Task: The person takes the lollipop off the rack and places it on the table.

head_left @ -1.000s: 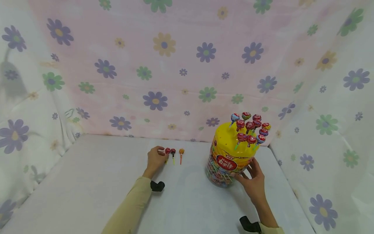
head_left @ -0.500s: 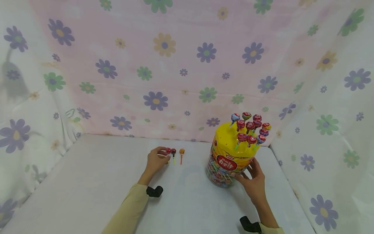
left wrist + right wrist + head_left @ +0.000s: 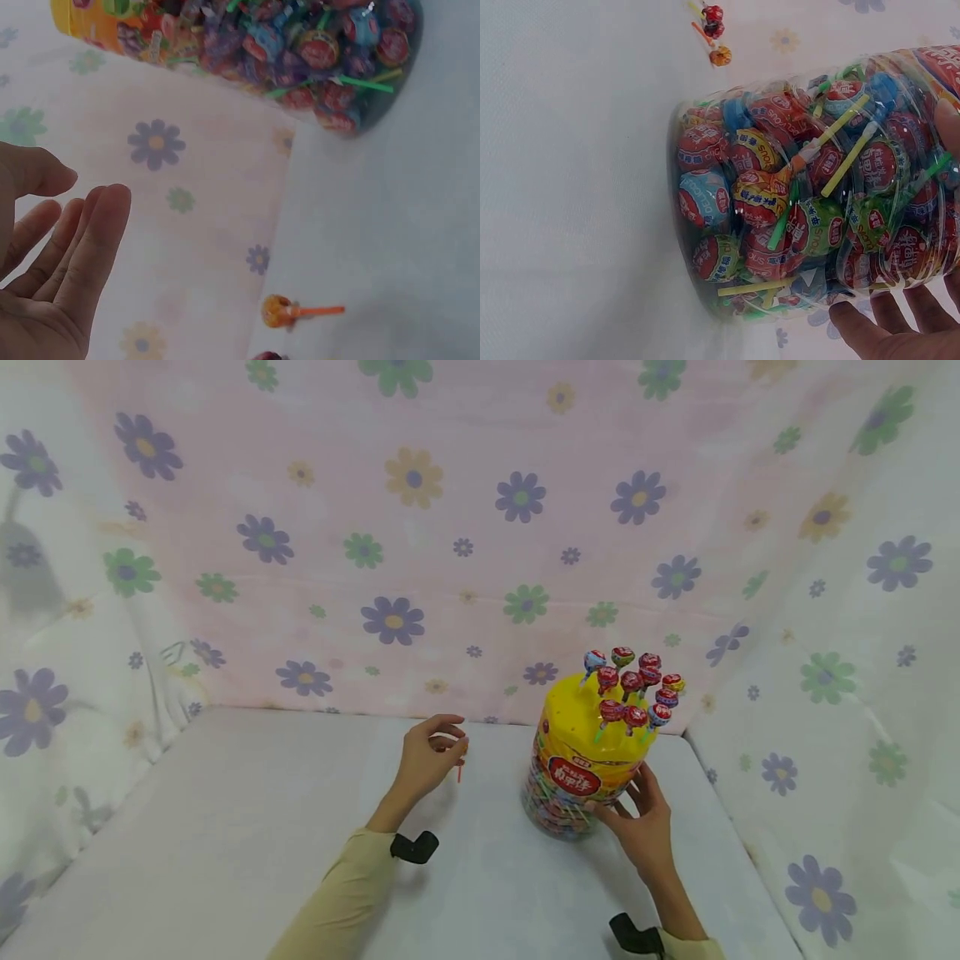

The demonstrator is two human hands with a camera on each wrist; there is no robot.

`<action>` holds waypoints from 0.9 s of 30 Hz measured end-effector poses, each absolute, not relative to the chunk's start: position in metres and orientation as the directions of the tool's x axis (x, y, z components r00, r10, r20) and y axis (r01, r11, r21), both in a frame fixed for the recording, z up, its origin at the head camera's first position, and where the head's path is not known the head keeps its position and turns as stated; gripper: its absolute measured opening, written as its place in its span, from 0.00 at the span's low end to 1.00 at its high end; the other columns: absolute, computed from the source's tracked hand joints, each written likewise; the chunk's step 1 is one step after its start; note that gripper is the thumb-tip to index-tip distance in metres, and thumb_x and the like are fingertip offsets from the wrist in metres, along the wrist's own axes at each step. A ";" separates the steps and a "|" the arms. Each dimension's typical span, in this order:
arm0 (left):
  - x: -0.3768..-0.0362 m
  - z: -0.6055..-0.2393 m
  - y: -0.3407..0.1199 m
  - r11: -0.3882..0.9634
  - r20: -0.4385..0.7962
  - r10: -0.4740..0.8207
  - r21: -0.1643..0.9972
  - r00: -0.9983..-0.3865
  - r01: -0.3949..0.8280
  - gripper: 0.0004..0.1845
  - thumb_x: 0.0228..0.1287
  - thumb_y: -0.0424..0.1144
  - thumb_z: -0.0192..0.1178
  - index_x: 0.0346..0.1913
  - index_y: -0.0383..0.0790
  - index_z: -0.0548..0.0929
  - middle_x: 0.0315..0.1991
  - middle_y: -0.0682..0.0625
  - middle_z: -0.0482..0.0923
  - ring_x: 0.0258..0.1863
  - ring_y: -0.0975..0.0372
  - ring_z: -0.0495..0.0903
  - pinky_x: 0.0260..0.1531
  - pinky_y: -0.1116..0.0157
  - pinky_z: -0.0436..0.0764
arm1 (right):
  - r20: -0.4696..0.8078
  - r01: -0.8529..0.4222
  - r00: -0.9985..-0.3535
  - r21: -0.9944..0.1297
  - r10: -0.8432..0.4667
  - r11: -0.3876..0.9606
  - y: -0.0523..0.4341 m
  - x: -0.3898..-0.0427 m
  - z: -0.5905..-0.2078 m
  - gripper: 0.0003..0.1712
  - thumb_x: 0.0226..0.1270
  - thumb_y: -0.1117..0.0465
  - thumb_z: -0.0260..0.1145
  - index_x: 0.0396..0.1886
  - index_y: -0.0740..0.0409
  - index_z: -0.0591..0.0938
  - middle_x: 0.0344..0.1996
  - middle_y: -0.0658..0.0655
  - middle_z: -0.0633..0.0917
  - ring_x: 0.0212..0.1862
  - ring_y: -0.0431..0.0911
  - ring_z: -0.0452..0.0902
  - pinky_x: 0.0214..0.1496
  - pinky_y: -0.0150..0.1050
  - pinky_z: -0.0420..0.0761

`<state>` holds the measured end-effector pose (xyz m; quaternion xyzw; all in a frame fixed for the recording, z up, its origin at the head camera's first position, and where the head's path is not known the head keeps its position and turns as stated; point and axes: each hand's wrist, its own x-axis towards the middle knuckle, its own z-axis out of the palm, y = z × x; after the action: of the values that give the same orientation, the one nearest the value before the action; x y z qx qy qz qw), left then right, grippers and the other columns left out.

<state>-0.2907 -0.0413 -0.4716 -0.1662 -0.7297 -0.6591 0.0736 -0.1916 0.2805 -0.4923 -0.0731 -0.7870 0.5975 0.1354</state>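
White table surface — cloth-covered, flowered fabric behind and at both sides. Standing on it: clear lollipop jar with yellow lid, right of centre. Lying loose — orange lollipop, orange stick, well apart from the jar.

A white table top fills the lower frame, closed in behind and on both sides by a hanging pale cloth printed with purple, green and yellow flowers.
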 end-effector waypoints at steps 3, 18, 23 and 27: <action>-0.290 -0.457 -0.031 0.015 0.395 0.156 0.916 -0.906 0.402 0.16 0.65 0.26 0.66 0.55 0.33 0.83 0.41 0.35 0.82 0.35 0.44 0.87 0.32 0.63 0.89 | 0.126 -0.048 -0.953 -0.960 0.275 0.275 0.279 -0.192 -0.492 0.57 0.60 0.62 0.78 0.82 0.49 0.54 0.77 0.59 0.64 0.76 0.61 0.61 0.70 0.57 0.70; -0.290 -0.373 0.027 -0.010 0.630 0.216 0.765 -0.746 0.644 0.20 0.66 0.27 0.66 0.60 0.35 0.81 0.45 0.38 0.82 0.42 0.51 0.86 0.44 0.64 0.88 | 0.135 -0.067 -0.957 -0.964 0.255 0.258 0.278 -0.198 -0.488 0.56 0.61 0.61 0.78 0.82 0.47 0.55 0.76 0.58 0.64 0.76 0.60 0.62 0.70 0.60 0.70; -0.291 -0.358 0.043 -0.017 0.654 0.273 0.736 -0.705 0.677 0.23 0.68 0.26 0.63 0.65 0.33 0.77 0.52 0.37 0.81 0.51 0.50 0.83 0.54 0.63 0.85 | 0.130 -0.062 -0.957 -0.964 0.259 0.257 0.280 -0.195 -0.489 0.56 0.61 0.61 0.78 0.82 0.48 0.54 0.77 0.59 0.64 0.76 0.61 0.62 0.70 0.60 0.70; -0.290 -0.353 0.056 -0.047 0.653 0.298 0.739 -0.697 0.672 0.26 0.69 0.24 0.61 0.69 0.32 0.73 0.60 0.36 0.79 0.58 0.48 0.81 0.59 0.62 0.82 | 0.116 -0.049 -0.960 -0.965 0.254 0.257 0.281 -0.192 -0.490 0.56 0.61 0.61 0.77 0.82 0.47 0.54 0.77 0.59 0.64 0.76 0.61 0.61 0.71 0.61 0.70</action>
<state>-0.2899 0.0561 -0.3533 -0.3597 -0.6741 -0.6276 0.1491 -0.1918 0.2814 -0.4904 -0.0657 -0.7828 0.6061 0.1249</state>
